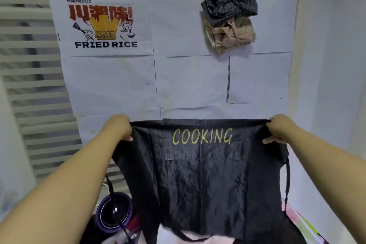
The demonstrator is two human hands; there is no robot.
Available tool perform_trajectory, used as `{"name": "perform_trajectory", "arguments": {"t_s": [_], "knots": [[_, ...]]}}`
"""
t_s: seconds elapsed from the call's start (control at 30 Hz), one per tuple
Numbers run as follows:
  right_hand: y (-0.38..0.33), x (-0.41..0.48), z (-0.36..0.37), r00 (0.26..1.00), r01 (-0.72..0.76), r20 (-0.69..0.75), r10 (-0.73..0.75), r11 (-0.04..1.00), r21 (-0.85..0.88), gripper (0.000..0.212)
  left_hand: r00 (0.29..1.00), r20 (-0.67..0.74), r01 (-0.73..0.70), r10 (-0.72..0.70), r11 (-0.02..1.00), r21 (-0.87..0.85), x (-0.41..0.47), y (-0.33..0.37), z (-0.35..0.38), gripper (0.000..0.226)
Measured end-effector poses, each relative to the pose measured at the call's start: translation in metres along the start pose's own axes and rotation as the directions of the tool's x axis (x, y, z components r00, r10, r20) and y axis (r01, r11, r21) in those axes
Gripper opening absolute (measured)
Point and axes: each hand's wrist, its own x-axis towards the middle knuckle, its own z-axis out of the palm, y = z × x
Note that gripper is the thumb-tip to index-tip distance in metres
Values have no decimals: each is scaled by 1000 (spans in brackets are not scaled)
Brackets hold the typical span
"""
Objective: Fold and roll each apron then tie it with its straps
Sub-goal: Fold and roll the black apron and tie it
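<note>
A black apron (200, 180) with yellow "COOKING" lettering hangs spread out in front of me. My left hand (118, 127) pinches its upper left corner and my right hand (279, 128) pinches its upper right corner, keeping the top edge taut. One thin black strap (287, 180) dangles down the right side. Another strap loops below the bottom edge. High on the wall hang two rolled and tied aprons, a dark striped one (229, 2) above a tan one (229, 35).
White paper sheets (192, 81) and a "FRIED RICE" poster (103, 25) cover the wall behind. White slats (33, 85) run along the left. A purple round object (114, 212) sits low at the left, beside pink and colourful items under the apron.
</note>
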Motion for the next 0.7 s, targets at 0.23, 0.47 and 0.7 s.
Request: {"name": "perform_trajectory", "arguments": {"t_s": [0.23,0.47,0.7], "knots": [[13,12,12,879,205,-394,269,533,821,32,844,-434,-209,-315,552,-807,-27,17,22,27],[66,-68,84,749,443,-648,139,621,646,32,755,-627,-338,-191,706,-623,-124,8,120,25],[139,-117,211,966,130,178,-189,946,299,28,999,-38,-20,-1,850,-527,-225,-27,260,24]]}}
